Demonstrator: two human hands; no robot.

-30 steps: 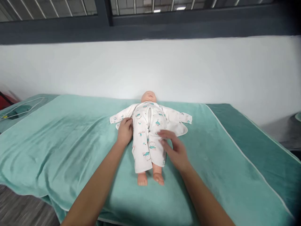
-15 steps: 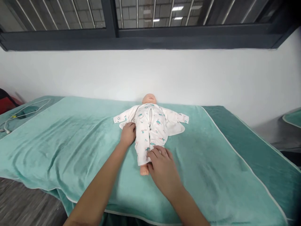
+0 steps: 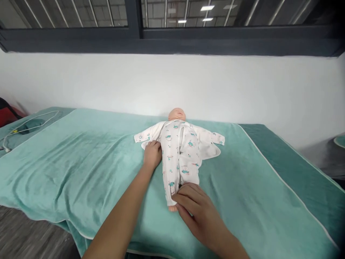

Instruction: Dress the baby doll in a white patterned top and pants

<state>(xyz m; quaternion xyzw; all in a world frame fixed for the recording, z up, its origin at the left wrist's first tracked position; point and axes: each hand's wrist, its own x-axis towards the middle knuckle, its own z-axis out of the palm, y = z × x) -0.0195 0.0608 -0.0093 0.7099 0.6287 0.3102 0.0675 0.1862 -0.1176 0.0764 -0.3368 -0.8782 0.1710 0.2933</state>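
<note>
A baby doll (image 3: 177, 114) lies on its back, head toward the wall, dressed in a white top (image 3: 208, 144) with its sleeves spread and printed white trousers (image 3: 170, 158). My left hand (image 3: 152, 154) rests against the left side of the doll's waist, its fingertips curled at the edge of the clothes; whether they grip cloth is hidden. My right hand (image 3: 198, 208) pinches the cuff of the trouser leg on the left, near the doll's foot (image 3: 173, 208), whose toes show below the hem. The other foot is hidden behind my right hand.
A green blanket (image 3: 94, 162) covers the bed under the doll. A white cable (image 3: 32, 126) lies at the far left beside a red and black item (image 3: 7, 113). Behind the bed stand a white wall (image 3: 161, 82) and a dark window frame (image 3: 172, 42).
My right hand has moved toward me with the trouser cuff, which now covers most of the foot. My left hand stays at the doll's waist. The view has shifted slightly.
</note>
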